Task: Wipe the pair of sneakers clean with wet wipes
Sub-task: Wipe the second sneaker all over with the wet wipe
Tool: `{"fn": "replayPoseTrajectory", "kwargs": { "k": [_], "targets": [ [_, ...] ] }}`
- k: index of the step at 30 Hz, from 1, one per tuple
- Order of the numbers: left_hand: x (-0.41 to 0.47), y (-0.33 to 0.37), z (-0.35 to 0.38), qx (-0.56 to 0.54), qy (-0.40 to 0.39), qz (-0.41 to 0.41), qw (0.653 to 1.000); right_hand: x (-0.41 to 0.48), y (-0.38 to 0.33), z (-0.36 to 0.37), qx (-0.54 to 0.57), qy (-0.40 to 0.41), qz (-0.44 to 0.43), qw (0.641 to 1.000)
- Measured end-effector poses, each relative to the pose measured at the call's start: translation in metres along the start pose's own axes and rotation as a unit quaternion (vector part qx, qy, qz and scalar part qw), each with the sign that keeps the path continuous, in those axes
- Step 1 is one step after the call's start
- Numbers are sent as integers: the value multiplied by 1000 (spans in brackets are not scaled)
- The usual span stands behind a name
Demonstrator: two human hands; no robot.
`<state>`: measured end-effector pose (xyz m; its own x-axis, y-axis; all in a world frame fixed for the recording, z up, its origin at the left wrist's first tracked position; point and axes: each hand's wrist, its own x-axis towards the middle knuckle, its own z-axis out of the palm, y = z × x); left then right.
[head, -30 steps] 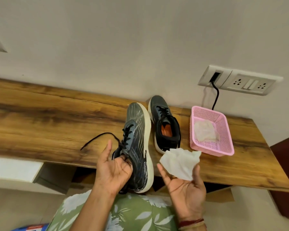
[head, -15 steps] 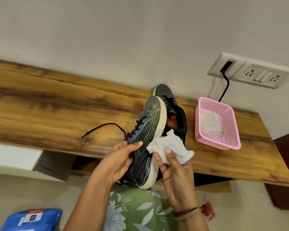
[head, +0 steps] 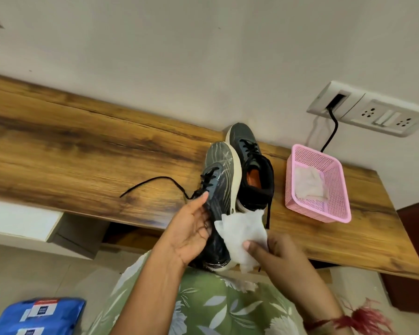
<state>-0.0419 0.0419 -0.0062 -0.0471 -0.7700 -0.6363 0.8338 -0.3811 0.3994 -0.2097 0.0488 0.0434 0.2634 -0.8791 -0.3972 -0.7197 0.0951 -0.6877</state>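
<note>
the crumpled white wipe (head: 242,235) has slid down the pale sole toward the heel since a moment ago. nearest, a glossy blue pack (head: 39,315) lies low at the left. the left hand (head: 191,228) grasps the dark mesh sneaker (head: 219,184), which is tilted on its side, and the right hand (head: 276,255) pinches the wipe against its rubber edge. beyond, the second sneaker (head: 254,170) stands upright on the grainy wooden desk (head: 82,153), with a pink perforated basket (head: 336,209) beside it
</note>
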Motion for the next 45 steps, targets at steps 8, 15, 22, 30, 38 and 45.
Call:
{"fn": "replayPoseTrajectory", "kwargs": {
  "k": [8, 15, 22, 30, 38, 45],
  "targets": [
    [-1, -3, 1, -92, -48, -36, 994, -8, 4, -11, 219, 262, 35, 939],
    [5, -8, 5, -48, -43, -20, 998, 33, -24, 5, -91, 301, -91, 945],
    [7, -7, 2, -17, -67, -11, 998, 42, -19, 50, -178, 200, -160, 950],
    [3, -4, -1, 38, -109, -9, 993, 35, -9, 55, -181, 204, -219, 937],
    [7, 2, -12, -35, -90, -18, 995, 31, 11, 60, -167, 86, -282, 941],
    [1, 1, -6, 18, -119, -10, 993, 34, 5, 65, -153, 102, -247, 951]
  ]
}}
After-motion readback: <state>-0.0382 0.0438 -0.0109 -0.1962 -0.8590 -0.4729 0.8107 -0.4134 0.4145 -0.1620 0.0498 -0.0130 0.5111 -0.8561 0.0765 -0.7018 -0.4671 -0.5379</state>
